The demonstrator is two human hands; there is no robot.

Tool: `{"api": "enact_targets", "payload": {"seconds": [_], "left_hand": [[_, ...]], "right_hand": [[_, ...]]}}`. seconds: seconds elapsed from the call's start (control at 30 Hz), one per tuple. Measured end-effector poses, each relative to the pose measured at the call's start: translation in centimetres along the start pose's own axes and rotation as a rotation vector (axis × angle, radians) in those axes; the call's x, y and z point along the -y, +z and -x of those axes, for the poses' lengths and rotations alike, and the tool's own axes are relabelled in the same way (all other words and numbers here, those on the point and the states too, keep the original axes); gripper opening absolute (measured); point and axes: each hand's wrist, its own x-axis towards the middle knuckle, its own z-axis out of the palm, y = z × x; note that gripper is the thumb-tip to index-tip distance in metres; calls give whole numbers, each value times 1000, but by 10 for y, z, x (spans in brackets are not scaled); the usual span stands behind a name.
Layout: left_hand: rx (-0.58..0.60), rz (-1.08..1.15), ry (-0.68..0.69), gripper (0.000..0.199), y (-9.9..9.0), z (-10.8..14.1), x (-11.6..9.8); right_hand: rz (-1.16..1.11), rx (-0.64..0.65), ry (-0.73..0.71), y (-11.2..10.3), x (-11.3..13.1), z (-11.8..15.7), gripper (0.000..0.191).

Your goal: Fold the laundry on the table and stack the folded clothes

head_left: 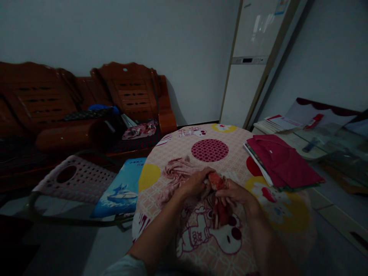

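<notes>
Near wooden seats (130, 90), patterned tablecloth (241, 142) bears clothing (216, 181), probably

Head view | left hand (199, 183) and right hand (234, 191) gripped bunched red cloth (216, 181) over patterned tablecloth (238, 143) | pale pink cloth (179, 168) lay crumpled beside left hand | crimson garment (280, 159) lay folded toward tablecloth's right edge | wooden settee (130, 90) stood beyond.

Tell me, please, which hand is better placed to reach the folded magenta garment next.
Probably the right hand: it is nearer the folded magenta garment, while the left hand lies farther away. Both hold the crumpled red cloth.
</notes>
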Motion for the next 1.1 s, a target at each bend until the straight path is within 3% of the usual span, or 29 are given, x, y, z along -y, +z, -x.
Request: {"api": "enact_targets", "payload": {"seconds": [0.07, 0.17, 0.23, 0.33, 0.4, 0.47, 0.63, 0.7, 0.83, 0.9, 0.97, 1.1], "left_hand": [[28, 60, 25, 83, -3, 15, 2], [-49, 45, -65, 81, -14, 45, 13], [-80, -43, -147, 81, -20, 64, 23], [-68, -188, -201, 78, -20, 84, 36], [-100, -223, -208, 62, -19, 87, 44], [-177, -232, -261, 51, -23, 86, 52], [-418, -319, -502, 48, -59, 84, 76], [-443, -334, -553, 44, -71, 89, 84], [-320, -350, -562, 45, -69, 100, 92], [-272, -373, -543, 51, -62, 103, 95], [-246, -396, -550, 53, -57, 106, 99], [-252, -416, -644, 42, -61, 112, 106]], "right_hand": [[-101, -183, -71, -6, 2, 6, 42], [-186, -691, -247, -17, 4, 7, 42], [-145, -864, -322, -15, 6, 0, 42], [96, -799, -334, 0, 11, -18, 49], [313, -766, -288, 11, 16, -28, 38], [426, -824, -253, 14, 19, -31, 27], [222, -1040, -165, -23, 17, 7, 32], [252, -1099, -92, -41, 9, 33, 35], [531, -848, 102, -56, -9, 61, 26], [778, -820, 130, -54, -9, 54, 23], [947, -876, 57, -46, -2, 32, 30], [1018, -792, -110, -25, 25, -31, 39]]}}
